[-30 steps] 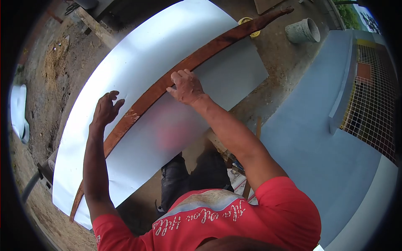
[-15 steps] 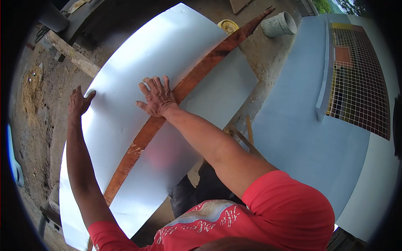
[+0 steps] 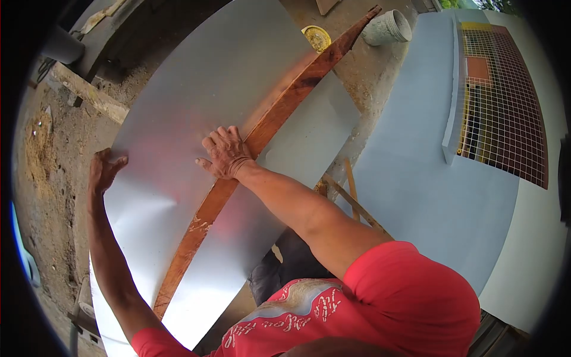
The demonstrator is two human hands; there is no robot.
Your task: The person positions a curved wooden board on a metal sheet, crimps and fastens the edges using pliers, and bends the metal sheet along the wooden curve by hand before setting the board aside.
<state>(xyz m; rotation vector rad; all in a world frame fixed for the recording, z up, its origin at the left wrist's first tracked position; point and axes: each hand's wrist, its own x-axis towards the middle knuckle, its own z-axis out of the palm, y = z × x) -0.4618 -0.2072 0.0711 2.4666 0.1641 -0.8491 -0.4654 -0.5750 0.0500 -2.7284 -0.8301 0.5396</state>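
Observation:
A large shiny metal sheet [image 3: 196,71] lies across the middle of the view, with a long reddish-brown wooden board [image 3: 285,107] running diagonally over it. My left hand [image 3: 106,171] is at the sheet's far left edge, fingers curled and thumb against the rim. A shallow bend shows in the metal to the right of that hand. My right hand [image 3: 227,152] presses down flat, its heel on the board's edge and its slightly spread fingers reaching onto the sheet.
A whitish bucket [image 3: 386,28] and a yellow-rimmed round container [image 3: 316,38] stand beyond the board's far end. To the right are a blue-grey surface [image 3: 410,137] and a wire grid [image 3: 505,95]. Wooden sticks [image 3: 352,190] lean near my right forearm. A plank [image 3: 89,92] lies upper left.
My left hand's fingers have curled in at the sheet's edge, where they were stretched out before. The sheet's left part has tilted, and its reflection has turned darker. My right hand stays pressed down.

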